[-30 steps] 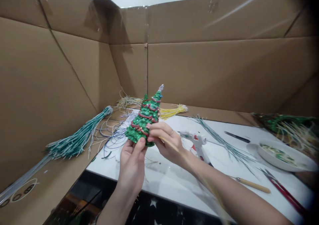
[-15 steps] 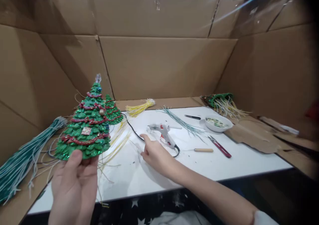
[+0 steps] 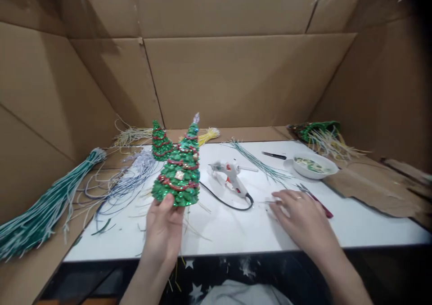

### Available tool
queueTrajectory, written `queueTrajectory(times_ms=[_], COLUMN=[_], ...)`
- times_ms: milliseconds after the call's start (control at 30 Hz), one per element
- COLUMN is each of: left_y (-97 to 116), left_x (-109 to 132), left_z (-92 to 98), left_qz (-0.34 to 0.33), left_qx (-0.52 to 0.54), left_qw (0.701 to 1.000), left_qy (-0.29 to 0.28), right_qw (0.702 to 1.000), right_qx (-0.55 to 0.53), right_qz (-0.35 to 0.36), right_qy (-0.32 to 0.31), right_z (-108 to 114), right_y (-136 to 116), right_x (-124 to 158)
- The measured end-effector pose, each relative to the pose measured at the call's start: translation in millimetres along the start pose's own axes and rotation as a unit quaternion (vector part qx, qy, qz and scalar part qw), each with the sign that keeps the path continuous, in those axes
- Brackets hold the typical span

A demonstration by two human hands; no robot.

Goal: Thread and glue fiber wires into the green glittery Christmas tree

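My left hand [image 3: 164, 226] holds a green glittery Christmas tree ornament [image 3: 175, 179] upright by its base, thumb across the front. The tree has red garlands, a small pinkish square and a clear tip. Over the right part of the white board, my right hand [image 3: 302, 219] is lowered with thumb and fingers apart. The thin metal shaft of an awl [image 3: 266, 202] pokes out to the left of it; the wooden handle is hidden under the hand, so contact cannot be seen. A white glue gun [image 3: 232, 179] lies between the hands, and red-handled snips [image 3: 319, 201] lie beyond the right one.
Behind the held tree stands a smaller tree [image 3: 161, 143]. Green-white strands [image 3: 54, 201] lie at left, blue strands [image 3: 131, 183] beside them. Farther right are thin green strands [image 3: 259, 161], a black-handled tool [image 3: 274, 155] and a white bowl [image 3: 313, 173]. Cardboard walls [image 3: 236, 80] surround the board.
My left hand has carried the tree rightward in the view. My right hand has moved from beside the glue gun's cord to the right, over the awl. The view has shifted slightly.
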State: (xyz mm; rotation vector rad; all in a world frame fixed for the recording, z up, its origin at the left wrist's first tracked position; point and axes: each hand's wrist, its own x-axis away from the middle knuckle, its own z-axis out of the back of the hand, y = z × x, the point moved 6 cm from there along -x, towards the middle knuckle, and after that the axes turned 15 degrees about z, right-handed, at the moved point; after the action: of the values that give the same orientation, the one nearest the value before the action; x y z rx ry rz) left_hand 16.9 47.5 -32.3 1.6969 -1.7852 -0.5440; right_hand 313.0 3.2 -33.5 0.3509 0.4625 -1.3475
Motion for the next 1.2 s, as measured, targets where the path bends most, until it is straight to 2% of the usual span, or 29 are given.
queueTrajectory(times_ms=[67, 133, 200, 300, 367, 400, 533, 667, 800, 933, 1067, 1200], left_y=[-10, -19, -25, -32, -35, -37, -41, -44, -46, -49, -49, -49], left_x=[-5, -9, -13, -17, -19, -20, -23, -25, -25, -25, -24, -20], left_z=[-0.4, -0.8, -1.4, -0.1, 2.2, 3.6, 10.8, 14.1, 12.2, 12.0, 10.6, 9.6], left_qz=[-0.003, -0.001, 0.005, 0.020, 0.033, 0.039, 0.056, 0.066, 0.076, 0.088, 0.095, 0.105], left_qx=[0.001, 0.000, -0.005, -0.001, 0.004, 0.004, -0.002, 0.003, -0.020, -0.020, -0.015, -0.015], left_qw=[1.000, 1.000, 0.999, 0.999, 0.998, 0.998, 0.998, 0.998, 0.997, 0.996, 0.995, 0.994], left_qy=[-0.012, -0.023, -0.037, -0.046, -0.044, -0.041, -0.010, -0.001, -0.021, -0.028, -0.028, -0.011], right_qw=[0.998, 0.995, 0.995, 0.992, 0.988, 0.986, 0.966, 0.949, 0.943, 0.953, 0.953, 0.934], right_qx=[-0.025, -0.045, -0.057, -0.094, -0.106, -0.114, -0.165, -0.172, -0.165, -0.155, -0.149, -0.237], right_qz=[-0.015, -0.029, -0.048, -0.084, -0.083, -0.059, 0.108, 0.190, 0.229, 0.230, 0.253, 0.261], right_qy=[-0.061, -0.082, -0.064, 0.011, 0.080, 0.108, 0.169, 0.186, 0.177, 0.122, 0.079, 0.058], right_z=[-13, -19, -16, 3, 23, 32, 57, 57, 44, 34, 35, 36], right_y=[19, 30, 34, 29, 14, 0, -71, -116, -132, -136, -144, -151], right_x=[7, 12, 16, 22, 24, 23, 7, -14, -31, -42, -48, -53])
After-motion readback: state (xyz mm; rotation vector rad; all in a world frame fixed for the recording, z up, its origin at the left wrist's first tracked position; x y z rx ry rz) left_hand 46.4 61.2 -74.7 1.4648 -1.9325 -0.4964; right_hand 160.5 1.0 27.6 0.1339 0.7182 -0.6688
